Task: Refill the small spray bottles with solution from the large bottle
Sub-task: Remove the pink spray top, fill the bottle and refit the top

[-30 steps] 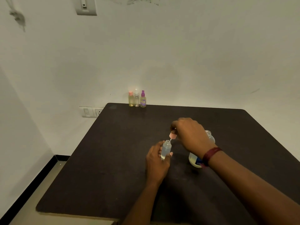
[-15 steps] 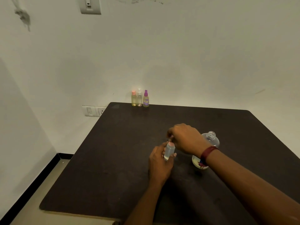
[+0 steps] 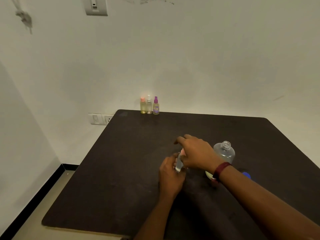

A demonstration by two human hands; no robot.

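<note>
My left hand (image 3: 170, 175) grips a small clear spray bottle (image 3: 178, 164) upright on the dark table (image 3: 121, 170). Over its top sits my right hand (image 3: 195, 152), whose fingers pinch the bottle's pink spray cap (image 3: 182, 152); the index finger sticks out to the left. Most of the cap is hidden by that hand. The large clear bottle (image 3: 225, 151) stands just right of my right wrist, its neck uncapped. A blue cap (image 3: 246, 175) lies on the table to its right.
Three small spray bottles stand in a row at the table's far edge against the wall: a pink-capped bottle (image 3: 143, 105), a white-capped bottle (image 3: 149, 104) and a purple-capped bottle (image 3: 155, 105). A wall socket (image 3: 101, 119) sits left of the table.
My right hand brought the pink spray cap down from above the small bottle onto its neck. My left hand kept holding the bottle in place.
</note>
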